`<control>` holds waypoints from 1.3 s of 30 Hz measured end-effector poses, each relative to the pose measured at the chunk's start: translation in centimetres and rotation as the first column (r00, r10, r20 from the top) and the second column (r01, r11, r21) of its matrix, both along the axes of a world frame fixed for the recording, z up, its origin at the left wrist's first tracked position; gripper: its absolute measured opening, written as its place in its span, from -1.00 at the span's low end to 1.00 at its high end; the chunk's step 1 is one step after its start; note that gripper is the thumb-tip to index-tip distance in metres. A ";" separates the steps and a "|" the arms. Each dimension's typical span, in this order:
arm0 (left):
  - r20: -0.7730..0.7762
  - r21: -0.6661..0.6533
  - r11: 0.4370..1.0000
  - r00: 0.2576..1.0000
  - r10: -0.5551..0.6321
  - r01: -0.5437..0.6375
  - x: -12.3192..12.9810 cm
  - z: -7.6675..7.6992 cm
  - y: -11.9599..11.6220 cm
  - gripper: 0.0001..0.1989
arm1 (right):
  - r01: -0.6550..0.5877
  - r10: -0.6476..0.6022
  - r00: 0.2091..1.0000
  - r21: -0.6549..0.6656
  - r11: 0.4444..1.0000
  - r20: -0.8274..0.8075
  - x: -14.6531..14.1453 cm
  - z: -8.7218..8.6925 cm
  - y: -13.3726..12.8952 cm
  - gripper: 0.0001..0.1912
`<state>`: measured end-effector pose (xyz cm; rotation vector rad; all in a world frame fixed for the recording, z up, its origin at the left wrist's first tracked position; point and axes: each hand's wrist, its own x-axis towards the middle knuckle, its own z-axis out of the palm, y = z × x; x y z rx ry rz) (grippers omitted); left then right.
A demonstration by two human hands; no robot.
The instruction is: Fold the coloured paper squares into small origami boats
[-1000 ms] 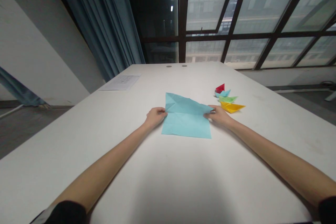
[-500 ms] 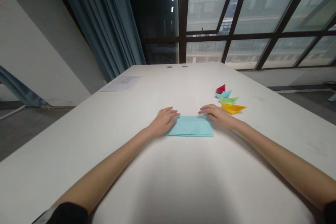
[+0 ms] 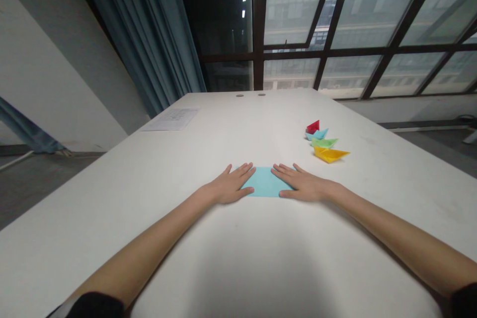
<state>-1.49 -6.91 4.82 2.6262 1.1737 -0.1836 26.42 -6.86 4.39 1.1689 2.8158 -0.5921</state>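
A light blue sheet of folded paper [image 3: 264, 183] lies flat on the white table in front of me. My left hand [image 3: 234, 185] rests on its left end with the fingers spread. On the right end lies my right hand [image 3: 300, 184], palm down and fingers apart. Both ends of the paper are hidden under the hands; its middle shows between them.
Beyond my right hand several folded paper boats stand in a row: a yellow boat [image 3: 330, 154], a green boat [image 3: 324, 143], a blue boat [image 3: 316, 135] and a red boat [image 3: 313, 127]. A printed sheet [image 3: 172, 119] lies at the table's far left.
Both hands have come down flat onto the paper's ends, fingers more spread. My right hand has moved nearer to me, away from the yellow boat. The paper now looks flatter.
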 end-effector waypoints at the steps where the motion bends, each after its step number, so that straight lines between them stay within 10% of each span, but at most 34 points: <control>1: -0.001 -0.009 1.000 1.000 -0.008 0.008 -0.2 0.1 0.1 -0.25 | -0.006 0.006 1.000 -0.009 1.000 0.004 0.2 0.2 0.1 -0.09; 9: 0.107 -0.095 0.995 0.994 -0.028 0.038 -1.0 0.9 0.8 -0.07 | -0.042 0.050 0.993 0.078 0.996 -0.108 1.1 2.9 0.6 -0.29; 21: 0.379 -0.134 0.991 0.925 0.034 0.018 -1.8 3.1 1.3 -0.65 | -0.031 0.028 0.975 -0.009 0.999 -0.218 1.3 2.5 1.1 -0.66; 26: 0.559 -0.072 0.991 0.817 0.137 -0.117 -1.5 3.6 1.4 -0.69 | 0.044 -0.067 0.921 -0.070 0.997 -0.384 1.2 3.3 0.5 -0.59; 32: 0.762 -0.172 0.959 0.587 0.274 -0.224 -1.1 3.3 1.9 -0.65 | 0.173 -0.068 0.903 0.214 0.961 -0.423 0.4 4.0 -0.4 -0.61; 39: 0.669 -0.529 0.818 0.483 0.565 -0.225 -1.3 2.6 2.1 -0.30 | 0.548 -0.512 0.569 -0.168 0.819 -0.643 0.8 2.8 1.4 -0.69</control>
